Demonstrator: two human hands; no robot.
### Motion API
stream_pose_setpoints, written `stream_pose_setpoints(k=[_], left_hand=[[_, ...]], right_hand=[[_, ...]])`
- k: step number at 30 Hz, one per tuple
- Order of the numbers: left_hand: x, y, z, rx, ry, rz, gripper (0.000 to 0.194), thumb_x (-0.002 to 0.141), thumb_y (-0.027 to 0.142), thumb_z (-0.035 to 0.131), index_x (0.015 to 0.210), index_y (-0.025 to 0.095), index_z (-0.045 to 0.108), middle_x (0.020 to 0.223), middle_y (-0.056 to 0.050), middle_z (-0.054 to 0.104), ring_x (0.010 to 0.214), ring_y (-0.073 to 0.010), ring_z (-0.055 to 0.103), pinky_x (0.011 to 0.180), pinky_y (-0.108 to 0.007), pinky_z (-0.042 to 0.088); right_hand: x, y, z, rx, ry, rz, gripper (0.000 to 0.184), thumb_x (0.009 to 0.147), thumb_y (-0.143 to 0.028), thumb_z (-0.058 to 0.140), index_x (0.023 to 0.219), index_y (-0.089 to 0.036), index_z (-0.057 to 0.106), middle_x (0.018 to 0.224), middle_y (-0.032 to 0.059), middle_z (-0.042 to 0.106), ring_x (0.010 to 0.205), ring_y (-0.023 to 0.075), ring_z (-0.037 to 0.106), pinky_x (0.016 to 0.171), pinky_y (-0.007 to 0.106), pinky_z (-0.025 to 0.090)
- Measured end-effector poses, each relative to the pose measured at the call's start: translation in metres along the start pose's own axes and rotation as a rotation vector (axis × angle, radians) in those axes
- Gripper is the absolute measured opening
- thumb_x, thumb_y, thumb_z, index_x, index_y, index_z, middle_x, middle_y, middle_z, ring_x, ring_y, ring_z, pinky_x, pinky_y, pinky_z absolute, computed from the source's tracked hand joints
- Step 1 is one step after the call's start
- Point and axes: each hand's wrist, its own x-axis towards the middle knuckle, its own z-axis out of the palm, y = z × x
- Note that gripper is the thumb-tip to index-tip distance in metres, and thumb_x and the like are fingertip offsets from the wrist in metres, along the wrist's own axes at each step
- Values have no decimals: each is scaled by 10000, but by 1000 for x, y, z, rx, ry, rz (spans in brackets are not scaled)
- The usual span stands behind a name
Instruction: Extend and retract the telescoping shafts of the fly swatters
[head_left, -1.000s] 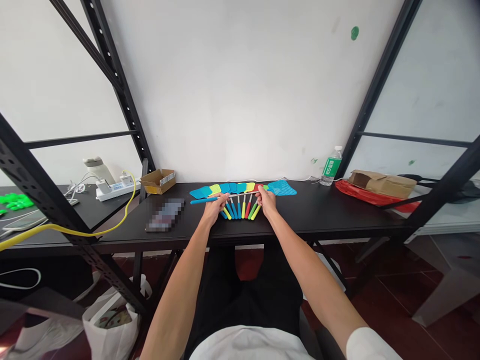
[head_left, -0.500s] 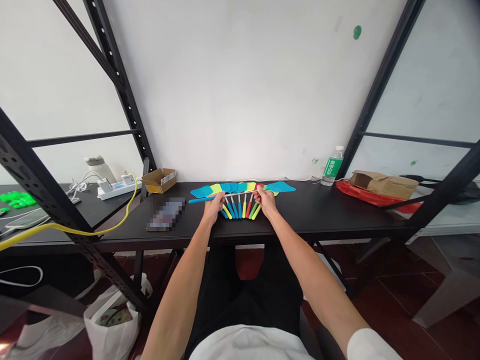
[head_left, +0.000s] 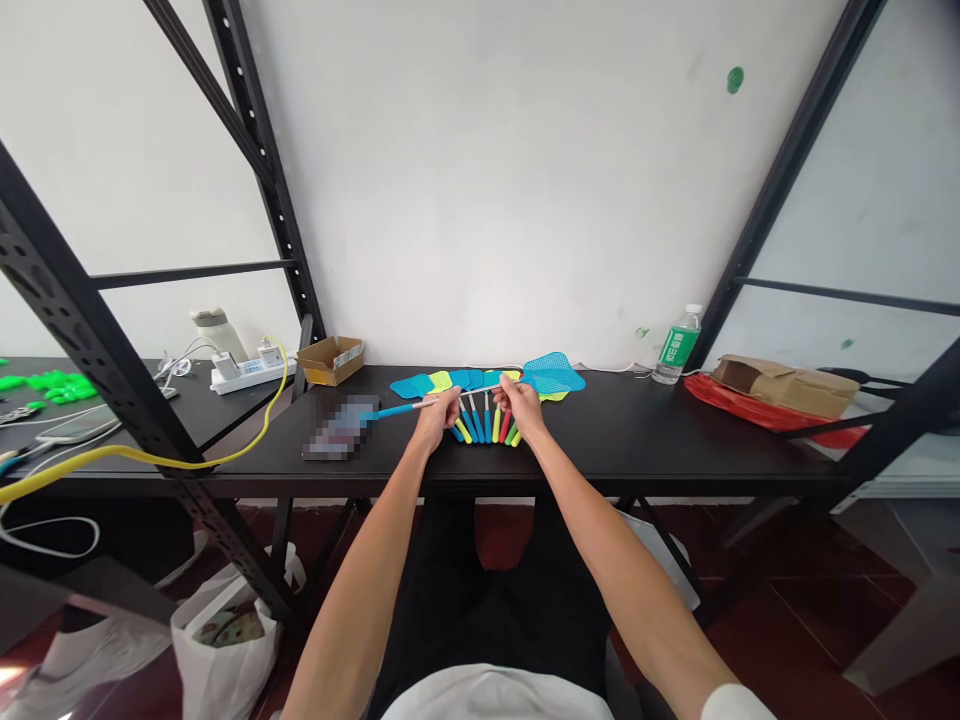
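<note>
Above the desk (head_left: 637, 430), left hand (head_left: 437, 418) and right hand (head_left: 520, 403) pinch a blue swatter (head_left: 391, 411), now tilted more.

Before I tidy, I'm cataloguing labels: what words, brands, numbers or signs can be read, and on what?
None reads clearly.
Bottle, green label: white characters, too small to read.
Small cardboard box, pale label: marks too small to read.
Flat item: pixelated, unreadable.

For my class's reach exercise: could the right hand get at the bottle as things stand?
Probably not: the right hand looks busy gripping a blue swatter, and the bottle stands well off to the right.
</note>
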Motion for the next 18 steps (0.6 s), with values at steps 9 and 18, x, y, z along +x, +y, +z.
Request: stream_pose_setpoints(k=[9,18], left_hand=[[0,-3,0,-41,-1,-19,457,844,430,626,514,193,418,408,53,308,367,-54,241,407,-238,156],[5,-10,-3,-130,81,-74,457,842,398,601,529,220,320,405,80,243,348,-47,198,388,-235,136]], right_hand=[[-1,7,14,46,-56,154,512,724,-651,737,579,-174,622,502,11,561,406,61,426,370,205,296],[-1,7,16,66,-84,136,454,698,-585,784,600,-161,655,563,50,640,466,87,496,437,227,385]])
